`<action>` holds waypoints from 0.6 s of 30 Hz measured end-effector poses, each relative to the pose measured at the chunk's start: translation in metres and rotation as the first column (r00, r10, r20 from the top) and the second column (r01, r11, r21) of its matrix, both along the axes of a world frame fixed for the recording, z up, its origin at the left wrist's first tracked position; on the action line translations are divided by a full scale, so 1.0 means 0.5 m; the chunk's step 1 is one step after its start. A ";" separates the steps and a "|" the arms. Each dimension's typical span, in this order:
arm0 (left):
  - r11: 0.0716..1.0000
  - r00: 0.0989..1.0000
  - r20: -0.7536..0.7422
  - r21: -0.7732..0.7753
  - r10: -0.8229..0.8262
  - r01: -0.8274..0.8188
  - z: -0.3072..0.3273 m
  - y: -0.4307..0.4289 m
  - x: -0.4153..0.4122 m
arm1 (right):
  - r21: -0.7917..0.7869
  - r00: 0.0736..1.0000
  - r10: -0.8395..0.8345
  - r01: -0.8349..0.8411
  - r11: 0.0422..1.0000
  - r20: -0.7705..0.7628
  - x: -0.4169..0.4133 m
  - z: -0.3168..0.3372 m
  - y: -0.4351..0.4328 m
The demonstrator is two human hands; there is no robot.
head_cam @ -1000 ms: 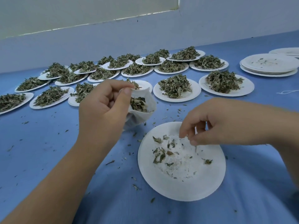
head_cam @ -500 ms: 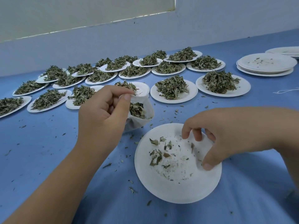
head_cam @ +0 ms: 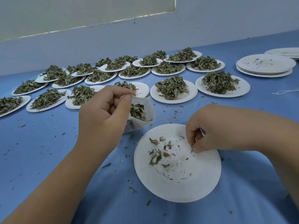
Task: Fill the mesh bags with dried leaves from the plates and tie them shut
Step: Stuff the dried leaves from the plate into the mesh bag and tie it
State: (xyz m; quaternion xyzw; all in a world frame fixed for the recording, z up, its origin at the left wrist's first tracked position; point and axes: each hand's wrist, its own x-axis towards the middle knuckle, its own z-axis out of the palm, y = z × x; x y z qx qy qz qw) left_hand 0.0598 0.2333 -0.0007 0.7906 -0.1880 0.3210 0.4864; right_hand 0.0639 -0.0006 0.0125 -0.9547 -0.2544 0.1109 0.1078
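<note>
Left hand (head_cam: 103, 117) grips mesh bag (head_cam: 142, 110) mouth; right hand (head_cam: 215, 128) pinches leaf bits over plate (head_cam: 178, 188).

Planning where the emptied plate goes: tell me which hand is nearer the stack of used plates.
Right. The right hand pinches a leaf scrap on the near plate, in front and left of the stack; the left hand, holding the mesh bag, is farther left.

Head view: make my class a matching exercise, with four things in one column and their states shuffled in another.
1 bag
2 near plate
3 plate stack
4 string

a stacked, far right
b loose on the cloth
c left hand holds it open
d right hand pinches scraps off it

Pairs: 1-c, 2-d, 3-a, 4-b
</note>
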 end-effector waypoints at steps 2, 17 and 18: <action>1.000 1.000 0.002 0.000 0.000 0.000 0.000 0.000 0.000 | -0.003 1.000 0.003 -0.003 1.000 0.009 0.001 0.000 0.000; 1.000 1.000 -0.008 0.000 -0.017 0.017 0.000 -0.002 0.000 | 0.010 0.999 0.045 -0.045 0.999 -0.021 -0.005 -0.004 0.005; 1.000 1.000 -0.007 0.001 -0.017 0.017 0.000 -0.002 0.000 | 0.045 0.998 0.057 -0.057 0.997 -0.002 -0.005 -0.003 0.009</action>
